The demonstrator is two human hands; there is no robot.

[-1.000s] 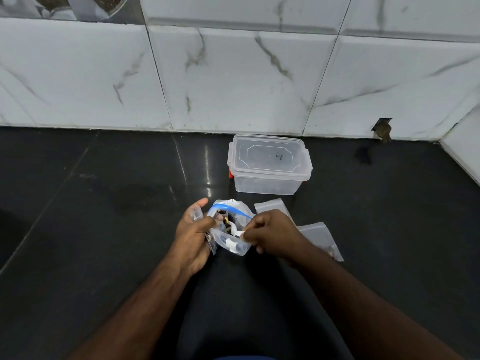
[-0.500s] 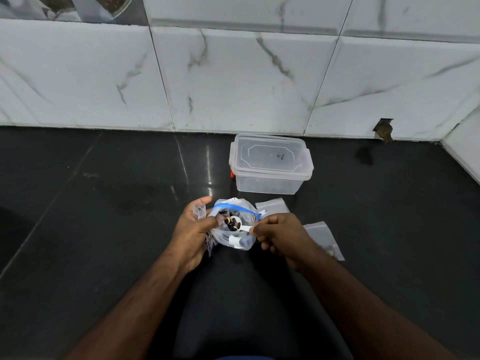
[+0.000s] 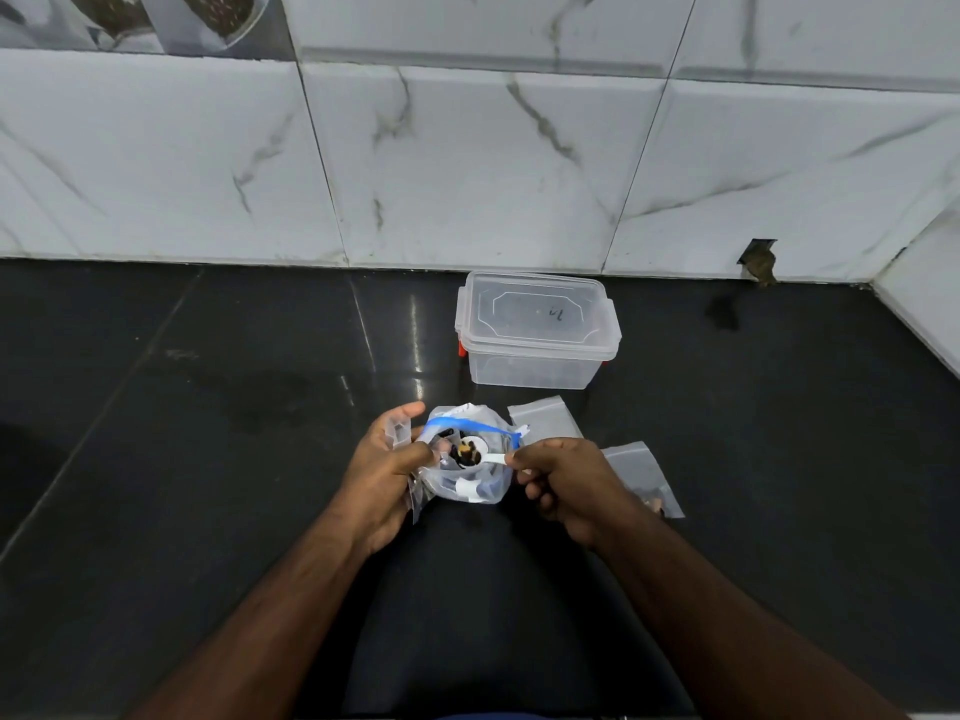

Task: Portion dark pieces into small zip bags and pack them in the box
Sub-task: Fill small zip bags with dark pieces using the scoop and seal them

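Note:
My left hand [image 3: 382, 478] holds a large clear bag with a blue zip strip [image 3: 470, 483] open at its left rim, with a few small empty zip bags [image 3: 402, 433] pinched against the palm. My right hand [image 3: 563, 483] pinches the handle of a small white scoop [image 3: 480, 453] whose cup sits inside the bag's mouth, holding dark pieces [image 3: 465, 449]. A clear plastic box [image 3: 537, 332] with its lid on and red clips stands beyond the hands. Two small zip bags lie on the floor, one [image 3: 543, 415] behind my right hand and one [image 3: 644, 478] to its right with dark pieces in it.
Everything rests on a dark glossy tiled floor [image 3: 208, 433]. A white marble-tiled wall [image 3: 467, 163] runs along the back and turns forward at the far right. My dark-clothed lap [image 3: 483, 615] fills the lower middle.
My right hand has drawn back to the right, out of the bag's mouth, and the white scoop with dark pieces now shows inside the opening. The left hand has stayed put.

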